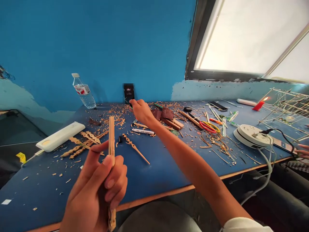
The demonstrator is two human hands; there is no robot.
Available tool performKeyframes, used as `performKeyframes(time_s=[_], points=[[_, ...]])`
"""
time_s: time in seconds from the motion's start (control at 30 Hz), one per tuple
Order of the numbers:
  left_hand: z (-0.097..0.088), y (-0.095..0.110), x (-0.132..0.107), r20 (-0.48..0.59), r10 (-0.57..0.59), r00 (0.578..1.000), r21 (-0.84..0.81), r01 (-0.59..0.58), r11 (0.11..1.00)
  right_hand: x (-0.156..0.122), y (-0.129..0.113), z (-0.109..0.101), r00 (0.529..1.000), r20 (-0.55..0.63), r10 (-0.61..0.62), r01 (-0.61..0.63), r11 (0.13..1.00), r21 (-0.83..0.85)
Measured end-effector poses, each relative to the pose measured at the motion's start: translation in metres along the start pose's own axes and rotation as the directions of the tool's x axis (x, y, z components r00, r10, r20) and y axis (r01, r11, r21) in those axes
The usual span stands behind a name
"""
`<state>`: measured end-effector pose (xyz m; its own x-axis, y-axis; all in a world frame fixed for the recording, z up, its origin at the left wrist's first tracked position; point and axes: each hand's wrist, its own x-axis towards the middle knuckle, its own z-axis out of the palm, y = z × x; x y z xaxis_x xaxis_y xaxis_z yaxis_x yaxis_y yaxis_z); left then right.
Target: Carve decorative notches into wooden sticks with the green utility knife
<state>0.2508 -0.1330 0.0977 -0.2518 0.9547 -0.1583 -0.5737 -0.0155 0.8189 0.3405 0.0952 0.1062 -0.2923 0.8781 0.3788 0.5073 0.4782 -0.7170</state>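
My left hand [102,180] is closed around a light wooden strip [111,135], held upright near the camera; its lower end sticks out below my fist. My right hand [141,111] stretches to the back of the table, fingers closed at the lower edge of a black phone-like object [129,92] leaning on the wall. A small dark bit shows at those fingertips; I cannot make out what it is. Between my hands lie a carved wooden stick [136,148], a white marker [143,131] and a small black cap-like piece [120,139]. More carved sticks [82,145] lie left.
A tilted water bottle [84,91] and a long white device [60,137] are at left. Shavings cover the back. At right are scissors [209,127], a round power strip [251,135], a lit red candle [259,105], a stick frame [287,103] and another person's hand [303,151].
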Motion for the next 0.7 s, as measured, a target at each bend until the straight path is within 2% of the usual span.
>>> performKeyframes(time_s=[0.1, 0.2, 0.3, 0.57, 0.7], points=[[0.001, -0.001, 0.000, 0.002, 0.053, 0.999, 0.041, -0.053, 0.998, -0.040, -0.014, -0.001, 0.991, 0.024, -0.132, 0.129, 0.986, 0.102], [0.003, -0.004, -0.001, -0.021, 0.046, 0.999, 0.061, -0.045, 0.997, -0.081, -0.027, -0.008, 0.973, 0.005, -0.231, 0.228, 0.960, 0.162], [0.005, -0.006, -0.003, -0.029, 0.055, 0.998, 0.072, -0.053, 0.996, -0.105, -0.034, -0.015, 0.943, -0.003, -0.334, 0.330, 0.931, 0.158], [0.012, -0.012, -0.002, -0.001, 0.079, 0.997, 0.066, -0.079, 0.995, -0.116, -0.031, -0.021, 0.925, 0.027, -0.379, 0.378, 0.925, 0.041], [0.017, -0.019, -0.002, -0.010, 0.073, 0.997, 0.085, -0.071, 0.994, -0.115, -0.025, -0.025, 0.945, 0.006, -0.328, 0.328, 0.943, -0.056]])
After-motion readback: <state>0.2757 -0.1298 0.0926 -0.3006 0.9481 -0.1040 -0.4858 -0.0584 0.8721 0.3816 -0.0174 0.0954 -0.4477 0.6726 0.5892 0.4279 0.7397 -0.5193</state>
